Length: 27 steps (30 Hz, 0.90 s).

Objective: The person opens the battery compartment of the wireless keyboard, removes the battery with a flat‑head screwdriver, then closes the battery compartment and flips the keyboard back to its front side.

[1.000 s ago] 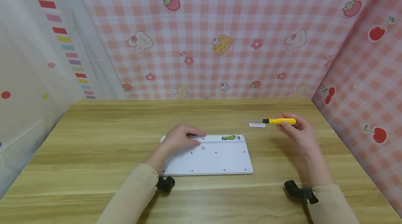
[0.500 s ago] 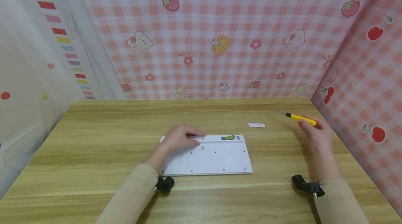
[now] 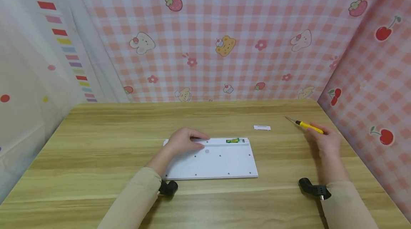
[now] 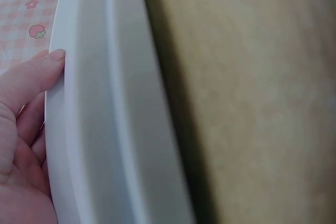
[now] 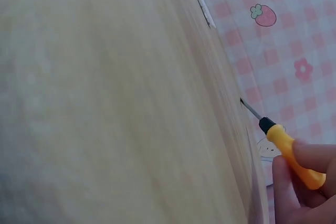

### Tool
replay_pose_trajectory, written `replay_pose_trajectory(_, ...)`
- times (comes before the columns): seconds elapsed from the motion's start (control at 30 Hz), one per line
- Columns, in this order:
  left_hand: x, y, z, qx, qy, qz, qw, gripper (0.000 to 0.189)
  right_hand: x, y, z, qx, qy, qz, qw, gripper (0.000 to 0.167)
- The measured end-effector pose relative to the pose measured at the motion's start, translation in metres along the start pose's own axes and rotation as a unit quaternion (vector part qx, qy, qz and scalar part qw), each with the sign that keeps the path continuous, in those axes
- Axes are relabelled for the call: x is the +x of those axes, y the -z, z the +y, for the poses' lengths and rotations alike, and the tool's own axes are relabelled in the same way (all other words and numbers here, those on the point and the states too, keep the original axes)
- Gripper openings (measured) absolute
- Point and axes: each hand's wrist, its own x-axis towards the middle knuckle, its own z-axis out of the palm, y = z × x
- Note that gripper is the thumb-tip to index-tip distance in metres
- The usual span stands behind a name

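Note:
A white keyboard [image 3: 221,164] lies face down on the wooden table, its underside dotted with small screw points. My left hand [image 3: 184,141] grips its far edge, thumb on the underside and fingers over the rim; in the left wrist view the thumb [image 4: 50,69] presses the white edge. A green and yellow battery [image 3: 233,140] shows in the slot near the far right corner. My right hand [image 3: 326,141] holds a screwdriver [image 3: 309,127] by its yellow handle, the thin metal shaft pointing left and the tip close over the table.
Behind the keyboard lies a small white battery cover [image 3: 262,127], left of the screwdriver tip. The wooden table [image 3: 128,122] ends at a pink checked cloth [image 3: 205,61] at the back, with another cloth on the right.
My right hand has carried the screwdriver rightward, away from the battery cover, and its tip has dropped toward the table. My left hand and the keyboard stay in place.

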Motion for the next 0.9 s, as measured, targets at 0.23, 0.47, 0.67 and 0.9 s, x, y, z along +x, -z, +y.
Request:
replay_pose_trajectory(0.23,-0.001,0.000,0.000,0.003,-0.007,0.002,1.0000,0.027,0.000,-0.007,0.005,-0.216,0.082,-0.037,0.9722,0.053)
replay_pose_trajectory(0.47,-0.001,0.000,-0.001,0.003,-0.013,0.001,0.9999,0.027,0.000,-0.013,0.008,-0.299,0.147,-0.074,0.9399,0.048)
replay_pose_trajectory(0.67,0.000,0.000,-0.001,-0.001,-0.010,0.002,0.9999,0.027,-0.003,-0.015,0.009,-0.357,0.210,-0.084,0.9062,0.050)
replay_pose_trajectory(0.9,0.000,0.000,-0.001,0.002,-0.015,0.000,0.9999,0.027,-0.005,-0.017,0.008,-0.400,0.204,-0.095,0.8884,0.061)
